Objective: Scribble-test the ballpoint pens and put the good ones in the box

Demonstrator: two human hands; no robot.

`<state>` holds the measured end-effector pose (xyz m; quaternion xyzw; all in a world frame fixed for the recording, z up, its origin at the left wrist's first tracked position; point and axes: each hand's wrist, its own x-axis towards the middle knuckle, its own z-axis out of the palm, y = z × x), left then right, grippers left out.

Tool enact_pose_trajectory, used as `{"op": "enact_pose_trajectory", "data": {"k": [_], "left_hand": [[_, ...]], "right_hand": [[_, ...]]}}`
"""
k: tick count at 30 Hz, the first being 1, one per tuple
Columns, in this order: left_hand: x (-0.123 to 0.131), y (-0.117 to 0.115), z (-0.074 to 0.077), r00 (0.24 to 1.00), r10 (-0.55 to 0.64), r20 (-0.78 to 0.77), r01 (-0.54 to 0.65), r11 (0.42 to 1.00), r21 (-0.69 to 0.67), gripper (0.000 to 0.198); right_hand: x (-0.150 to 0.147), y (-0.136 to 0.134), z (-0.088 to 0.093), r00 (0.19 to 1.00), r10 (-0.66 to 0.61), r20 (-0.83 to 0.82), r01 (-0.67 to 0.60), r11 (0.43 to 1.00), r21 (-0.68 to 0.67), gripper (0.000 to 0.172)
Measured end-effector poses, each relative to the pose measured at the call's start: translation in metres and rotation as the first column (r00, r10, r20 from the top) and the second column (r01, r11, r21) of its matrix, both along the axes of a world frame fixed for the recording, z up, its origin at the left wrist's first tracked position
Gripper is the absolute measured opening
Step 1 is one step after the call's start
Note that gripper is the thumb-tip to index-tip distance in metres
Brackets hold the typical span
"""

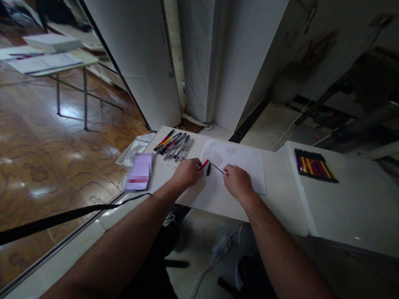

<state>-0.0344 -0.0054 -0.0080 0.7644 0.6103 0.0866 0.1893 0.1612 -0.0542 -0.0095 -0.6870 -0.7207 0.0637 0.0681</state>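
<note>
My left hand (pixel 189 171) is closed on a red pen (pixel 204 164), whose barrel points up and to the right over the paper. My right hand (pixel 238 181) pinches a thin dark stick that looks like a pen refill (pixel 217 167), its far end close to the red pen. Just under that end, a small black piece like a pen cap (pixel 208 169) is on or just above the paper. The white sheet of paper (pixel 254 176) lies beneath both hands and bears scribbled lines. Beyond my left hand, a pile of pens (pixel 174 145) rests on the white table (pixel 277 195).
A phone with a blurred screen (pixel 139 171) lies at the table's left edge, beside a pale tray (pixel 127 151). At right is a pack of coloured pens (pixel 314 165). A black strap (pixel 77 212) crosses at left. Cables and a power strip (pixel 222 245) are on the floor below.
</note>
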Motion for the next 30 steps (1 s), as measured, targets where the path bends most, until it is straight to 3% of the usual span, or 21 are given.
{"op": "enact_pose_trajectory", "data": {"k": [12, 20, 30], "left_hand": [[0.000, 0.002, -0.006, 0.999, 0.029, 0.035, -0.029, 1.000, 0.011, 0.024], [0.002, 0.001, 0.002, 0.984, 0.033, 0.174, -0.038, 0.999, 0.024, 0.024], [0.002, 0.000, 0.006, 0.969, 0.017, 0.245, -0.045, 0.993, 0.111, 0.014]], "right_hand": [[-0.008, 0.006, -0.001, 1.000, -0.007, 0.007, 0.007, 1.000, -0.017, 0.022], [-0.010, 0.008, 0.000, 1.000, -0.006, -0.004, 0.005, 0.998, -0.061, 0.026], [-0.006, 0.009, -0.004, 0.997, 0.001, -0.079, 0.000, 1.000, 0.004, 0.024]]}}
